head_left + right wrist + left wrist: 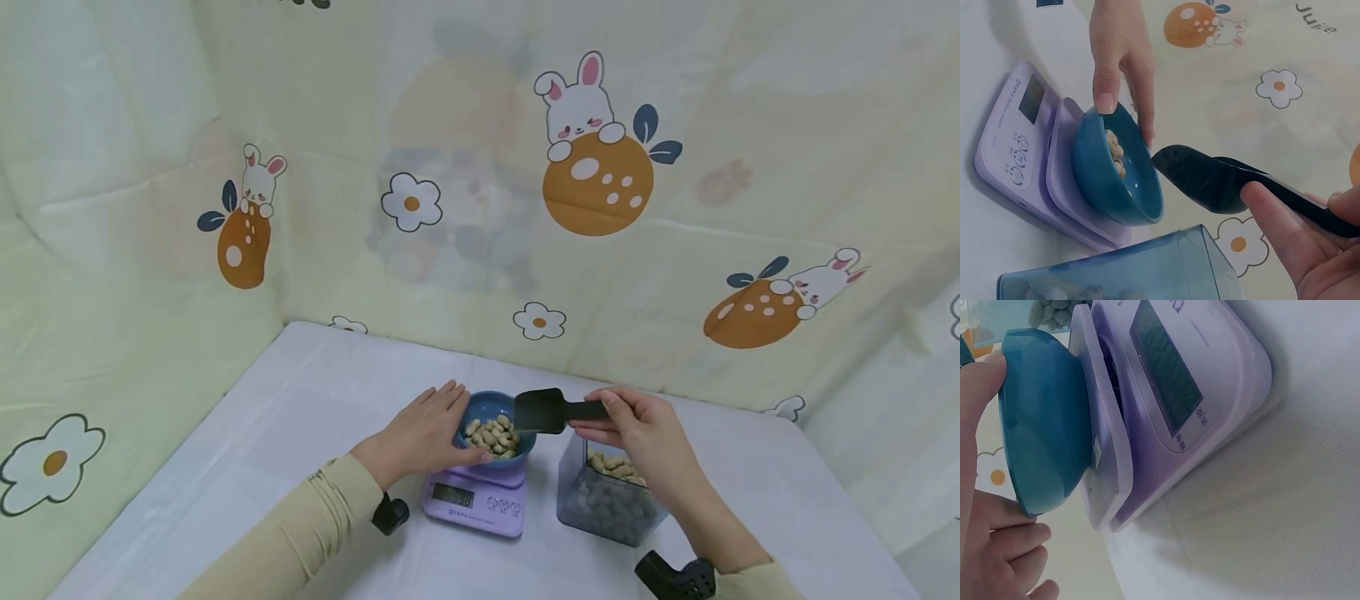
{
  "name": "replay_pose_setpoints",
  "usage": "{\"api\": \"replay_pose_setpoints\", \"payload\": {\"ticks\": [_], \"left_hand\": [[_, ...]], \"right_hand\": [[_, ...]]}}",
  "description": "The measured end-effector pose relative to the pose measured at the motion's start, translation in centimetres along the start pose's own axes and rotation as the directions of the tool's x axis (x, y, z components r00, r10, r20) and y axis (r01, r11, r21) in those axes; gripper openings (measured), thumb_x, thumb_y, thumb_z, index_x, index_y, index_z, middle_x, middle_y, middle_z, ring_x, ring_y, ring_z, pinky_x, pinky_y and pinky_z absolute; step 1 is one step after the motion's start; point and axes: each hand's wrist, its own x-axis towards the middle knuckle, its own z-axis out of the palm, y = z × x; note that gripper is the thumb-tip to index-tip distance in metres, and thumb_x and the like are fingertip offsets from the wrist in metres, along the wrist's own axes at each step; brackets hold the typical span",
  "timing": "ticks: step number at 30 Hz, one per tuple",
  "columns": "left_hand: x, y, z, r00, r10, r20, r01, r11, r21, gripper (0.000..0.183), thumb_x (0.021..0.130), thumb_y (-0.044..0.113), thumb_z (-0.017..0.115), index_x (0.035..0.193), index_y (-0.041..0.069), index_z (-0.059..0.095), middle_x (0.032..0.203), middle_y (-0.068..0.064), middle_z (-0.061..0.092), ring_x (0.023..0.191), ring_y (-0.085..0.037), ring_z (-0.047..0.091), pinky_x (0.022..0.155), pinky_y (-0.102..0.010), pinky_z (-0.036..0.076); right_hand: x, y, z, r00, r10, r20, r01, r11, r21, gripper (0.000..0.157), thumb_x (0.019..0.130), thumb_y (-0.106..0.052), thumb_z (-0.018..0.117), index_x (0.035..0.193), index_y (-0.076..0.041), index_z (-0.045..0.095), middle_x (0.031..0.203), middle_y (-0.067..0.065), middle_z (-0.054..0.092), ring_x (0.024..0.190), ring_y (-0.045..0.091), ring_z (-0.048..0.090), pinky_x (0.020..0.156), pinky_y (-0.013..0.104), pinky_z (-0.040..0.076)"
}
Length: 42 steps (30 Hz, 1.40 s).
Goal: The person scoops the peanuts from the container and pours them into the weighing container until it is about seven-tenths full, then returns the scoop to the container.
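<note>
A blue bowl (487, 403) with peanuts (492, 437) in it stands on a purple kitchen scale (476, 510). My left hand (422, 439) holds the bowl at its left side; the thumb lies at the near rim and the fingers reach along the far side. In the left wrist view the bowl's outer wall (1047, 425) shows between thumb and fingers. With my right hand (647, 431) I grip a black scoop (542, 412) by its handle. The scoop's tip overlaps the bowl's right rim in the head view; in the right wrist view the scoop (1200, 178) hangs just outside the bowl's opening.
A clear bluish plastic box (600, 512) partly filled with peanuts (615, 467) stands right of the scale, under my right hand. The white-covered table (330, 375) ends at a patterned curtain (465, 275) behind and at the sides.
</note>
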Motion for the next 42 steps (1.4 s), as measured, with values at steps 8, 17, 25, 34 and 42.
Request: {"api": "replay_pose_setpoints", "payload": {"ticks": [8,17,25,34,42], "left_hand": [[-0.2,0.0,0.2,1.0,-0.004,0.005,0.004,0.998,-0.057,0.101,0.088,0.071,0.055,0.154,0.0,0.03,0.162,-0.016,0.029,0.152,-0.03,0.024,0.125,-0.047,0.021],[-0.2,0.1,0.4,0.999,-0.041,0.019,0.043,0.98,-0.193,0.104,0.087,0.067,0.058,0.157,0.0,0.021,0.165,-0.016,0.02,0.155,-0.029,0.016,0.126,-0.045,0.015],[0.6,1.3,-0.7,1.0,0.012,-0.026,-0.017,0.983,-0.181,0.1,0.09,0.064,0.057,0.157,0.0,0.02,0.166,-0.015,0.017,0.155,-0.027,0.012,0.127,-0.045,0.014],[1.8,3.2,-1.4,0.996,0.078,-0.035,-0.082,0.984,-0.157,0.102,0.09,0.069,0.054,0.157,0.001,0.02,0.166,-0.013,0.018,0.155,-0.025,0.012,0.127,-0.042,0.014],[2.7,4.9,-1.7,0.993,0.113,-0.033,-0.116,0.985,-0.127,0.1,0.091,0.069,0.052,0.158,0.002,0.019,0.166,-0.013,0.018,0.155,-0.024,0.011,0.127,-0.041,0.014]], "right_hand": [[-0.5,0.6,-1.1,1.0,-0.009,-0.007,0.009,1.0,-0.005,0.042,0.108,-0.025,0.041,0.13,0.009,0.053,0.133,0.032,0.057,0.101,0.022,0.074,0.088,0.032,0.058],[-1.2,0.8,-3.1,0.999,-0.034,-0.026,0.033,0.999,-0.032,0.044,0.108,-0.027,0.04,0.13,0.009,0.051,0.122,0.024,0.068,0.098,0.018,0.075,0.087,0.03,0.058],[-1.9,1.2,-5.3,0.995,-0.096,-0.014,0.097,0.98,0.172,0.041,0.105,-0.028,0.047,0.124,0.008,0.055,0.108,0.0,0.075,0.097,0.022,0.075,0.086,0.031,0.058],[-2.5,1.7,-7.4,0.99,-0.143,0.009,0.132,0.934,0.331,0.027,0.104,-0.022,0.049,0.118,-0.003,0.063,0.115,0.005,0.069,0.098,0.024,0.074,0.086,0.035,0.057],[-3.3,2.3,-9.0,0.99,-0.139,0.005,0.129,0.926,0.356,0.025,0.104,-0.019,0.049,0.117,-0.004,0.064,0.116,0.005,0.071,0.099,0.025,0.074,0.086,0.037,0.057]]}}
